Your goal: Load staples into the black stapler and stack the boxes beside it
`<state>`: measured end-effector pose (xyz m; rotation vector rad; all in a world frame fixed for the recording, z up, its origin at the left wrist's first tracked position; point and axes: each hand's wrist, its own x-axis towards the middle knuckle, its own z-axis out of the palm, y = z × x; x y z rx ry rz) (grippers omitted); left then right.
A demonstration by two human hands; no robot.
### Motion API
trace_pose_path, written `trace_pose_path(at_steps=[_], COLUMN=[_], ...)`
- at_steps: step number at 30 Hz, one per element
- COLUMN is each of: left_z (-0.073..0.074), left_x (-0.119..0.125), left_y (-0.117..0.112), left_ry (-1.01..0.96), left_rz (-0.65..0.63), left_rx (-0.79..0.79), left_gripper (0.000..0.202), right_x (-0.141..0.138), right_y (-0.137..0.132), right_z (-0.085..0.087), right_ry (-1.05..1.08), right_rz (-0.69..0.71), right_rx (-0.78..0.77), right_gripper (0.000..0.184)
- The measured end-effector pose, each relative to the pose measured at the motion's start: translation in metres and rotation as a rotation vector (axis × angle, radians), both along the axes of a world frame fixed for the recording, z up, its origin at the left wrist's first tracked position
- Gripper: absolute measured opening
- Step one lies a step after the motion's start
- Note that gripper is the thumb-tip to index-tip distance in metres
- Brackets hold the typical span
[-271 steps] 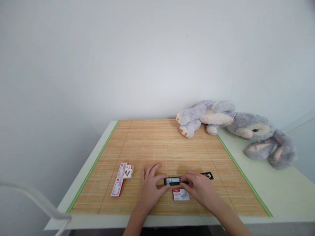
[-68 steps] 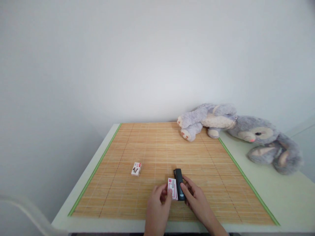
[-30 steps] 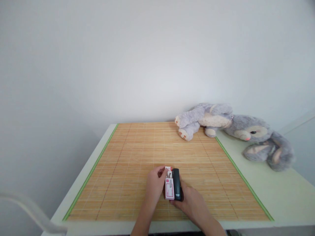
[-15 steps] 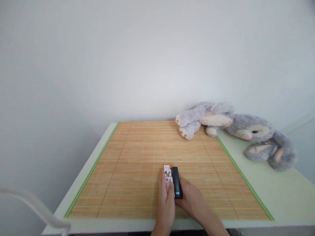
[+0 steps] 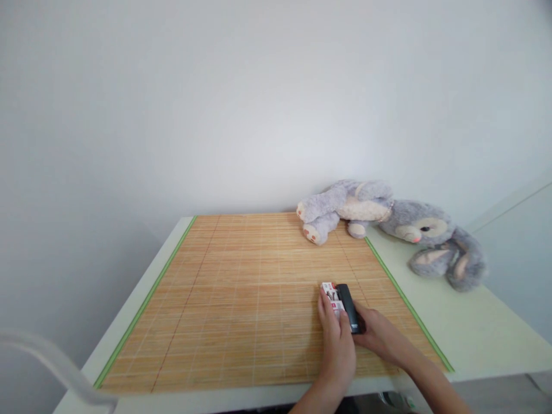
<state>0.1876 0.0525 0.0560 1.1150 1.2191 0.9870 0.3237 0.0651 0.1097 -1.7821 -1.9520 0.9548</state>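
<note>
My left hand (image 5: 338,348) is closed around small white boxes (image 5: 337,306) with red and pink print, thumb on the near one. A dark picture shows on the far box; exactly how many boxes there are I cannot tell. Right against them lies a black stapler (image 5: 348,307), lengthwise and pointing away from me. My right hand (image 5: 378,333) grips the stapler from its right side, with the fingertips hidden beneath or behind it. Both hands are close together over the right half of the bamboo mat (image 5: 233,299).
A grey plush rabbit (image 5: 366,208) lies on its side along the back right, its feet on the mat and its head and ears on the white table (image 5: 487,322). A pale curved tube (image 5: 47,356) crosses the lower left. A wall (image 5: 259,103) stands behind.
Both hands have moved right and slightly away from me, carrying the boxes and stapler together, which are now turned a little. The camera view has shifted slightly right.
</note>
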Motion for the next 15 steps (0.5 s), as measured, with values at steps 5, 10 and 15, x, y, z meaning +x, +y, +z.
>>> trace_pose_path(at_steps=[5,10,15], left_z=[0.003,0.014,0.019], left_x=[-0.041,-0.102,-0.109], left_y=[0.007,0.031,0.043], left_ry=[0.092,0.505,0.649], left_rz=[0.029,-0.164,-0.344], left_rx=[0.085,0.461,0.6], left_gripper=[0.061,0.056,0.072], right_x=[0.002,0.0,-0.004], right_y=[0.002,0.003,0.003], right_z=[-0.002,-0.002,0.001], right_ry=[-0.064,-0.067,-0.07], right_rz=[0.012,0.024,0.034], right_rx=[-0.048,-0.045,-0.051], right_gripper=[0.052,0.054,0.049])
